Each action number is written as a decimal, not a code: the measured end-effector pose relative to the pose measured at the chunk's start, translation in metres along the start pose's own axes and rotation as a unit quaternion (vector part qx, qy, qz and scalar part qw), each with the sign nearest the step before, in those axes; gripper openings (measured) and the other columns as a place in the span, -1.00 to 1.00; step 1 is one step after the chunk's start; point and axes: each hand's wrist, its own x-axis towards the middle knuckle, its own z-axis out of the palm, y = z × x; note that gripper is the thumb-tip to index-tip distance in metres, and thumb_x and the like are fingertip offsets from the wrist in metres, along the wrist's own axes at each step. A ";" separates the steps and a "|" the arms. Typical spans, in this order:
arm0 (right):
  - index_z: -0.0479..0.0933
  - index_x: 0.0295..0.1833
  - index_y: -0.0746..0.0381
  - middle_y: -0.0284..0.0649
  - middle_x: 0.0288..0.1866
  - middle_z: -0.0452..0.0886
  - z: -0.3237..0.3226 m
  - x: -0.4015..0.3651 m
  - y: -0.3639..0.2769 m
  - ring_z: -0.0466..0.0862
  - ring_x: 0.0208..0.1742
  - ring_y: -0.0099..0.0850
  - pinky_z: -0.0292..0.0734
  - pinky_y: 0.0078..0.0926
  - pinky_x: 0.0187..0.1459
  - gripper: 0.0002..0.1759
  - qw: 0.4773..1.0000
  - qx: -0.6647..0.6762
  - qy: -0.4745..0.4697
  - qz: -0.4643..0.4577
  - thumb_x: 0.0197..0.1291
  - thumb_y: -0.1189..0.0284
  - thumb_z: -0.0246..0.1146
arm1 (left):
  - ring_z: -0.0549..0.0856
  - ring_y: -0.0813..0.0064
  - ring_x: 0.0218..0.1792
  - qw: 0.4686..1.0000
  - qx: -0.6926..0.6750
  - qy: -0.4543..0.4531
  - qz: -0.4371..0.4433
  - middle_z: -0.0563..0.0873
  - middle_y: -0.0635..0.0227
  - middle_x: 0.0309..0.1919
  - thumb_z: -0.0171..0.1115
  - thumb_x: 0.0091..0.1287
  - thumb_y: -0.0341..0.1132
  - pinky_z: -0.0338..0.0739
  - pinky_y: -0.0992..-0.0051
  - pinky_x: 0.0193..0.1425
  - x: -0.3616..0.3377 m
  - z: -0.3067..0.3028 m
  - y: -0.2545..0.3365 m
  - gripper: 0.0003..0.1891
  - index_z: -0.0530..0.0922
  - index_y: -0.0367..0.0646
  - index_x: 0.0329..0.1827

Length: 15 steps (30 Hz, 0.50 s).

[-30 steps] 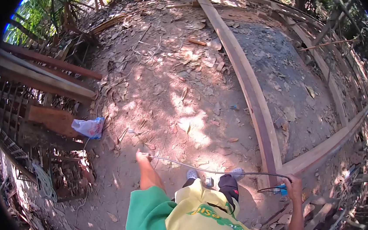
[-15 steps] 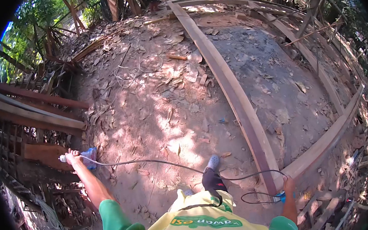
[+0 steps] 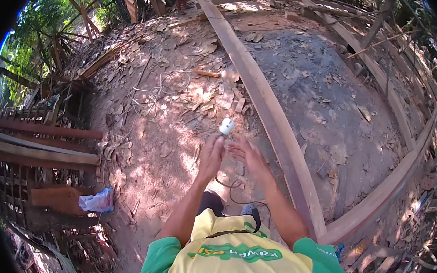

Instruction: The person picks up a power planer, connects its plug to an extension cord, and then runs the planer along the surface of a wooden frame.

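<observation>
Cord (image 3: 224, 184) hangs below the left hand (image 3: 211, 155), whose fingers are closed around it, with its white end (image 3: 226, 126) poking out just past them; right beside that grip, the right hand (image 3: 247, 155) is open with fingers spread, and I cannot tell if it touches the cord
</observation>
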 end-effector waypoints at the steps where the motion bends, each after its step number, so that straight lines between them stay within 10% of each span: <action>1: 0.37 0.46 0.33 -0.09 0.07 0.70 0.015 0.018 -0.021 0.71 0.04 -0.35 0.61 -0.40 0.10 -0.29 0.993 0.118 0.015 -0.016 0.51 -0.03 0.14 | 0.40 0.72 -0.45 0.999 -0.013 -0.036 0.000 0.46 0.55 -0.45 0.00 0.63 -0.20 0.30 0.60 -0.41 0.010 0.015 -0.001 -0.71 0.57 -0.21 0.13; 2: 0.35 0.48 0.33 -0.11 0.05 0.70 0.026 0.036 -0.040 0.71 0.03 -0.37 0.61 -0.41 0.08 -0.29 0.971 0.234 0.028 -0.031 0.52 -0.02 0.15 | 0.41 0.71 -0.43 0.997 -0.029 -0.073 0.005 0.46 0.54 -0.43 0.00 0.63 -0.20 0.32 0.60 -0.37 0.022 0.024 -0.013 -0.70 0.58 -0.21 0.14; 6: 0.37 0.45 0.34 -0.15 0.04 0.67 0.062 0.102 -0.086 0.66 0.02 -0.49 0.57 -0.54 0.06 -0.41 0.980 -0.009 0.112 -0.166 0.49 0.20 0.23 | 0.56 0.56 -0.35 0.990 -0.114 -0.076 -0.034 0.59 0.41 -0.37 -0.03 0.62 -0.23 0.45 0.51 -0.24 0.108 0.030 -0.018 -0.68 0.58 -0.23 0.19; 10: 0.48 0.26 0.33 -0.17 -0.07 0.68 0.046 0.230 -0.042 0.67 -0.03 -0.48 0.61 -0.48 0.02 -0.63 0.976 -0.087 0.175 -0.100 0.48 0.36 0.23 | 0.76 0.15 -0.07 0.998 -0.013 -0.036 0.052 0.75 -0.01 -0.10 0.03 0.55 -0.22 0.57 0.24 0.00 0.218 0.013 -0.039 -0.69 0.59 -0.24 0.12; 15: 0.47 0.10 0.26 -0.33 -0.36 0.59 0.019 0.339 -0.059 0.61 -0.33 -0.53 0.57 -0.49 -0.19 -0.70 0.966 -0.105 0.215 -0.095 0.45 0.30 0.27 | 0.72 0.01 -0.08 0.967 0.131 -0.196 0.093 0.74 -0.01 -0.17 0.17 0.45 -0.14 0.56 0.12 0.04 0.342 -0.031 -0.069 -0.66 0.65 -0.23 0.04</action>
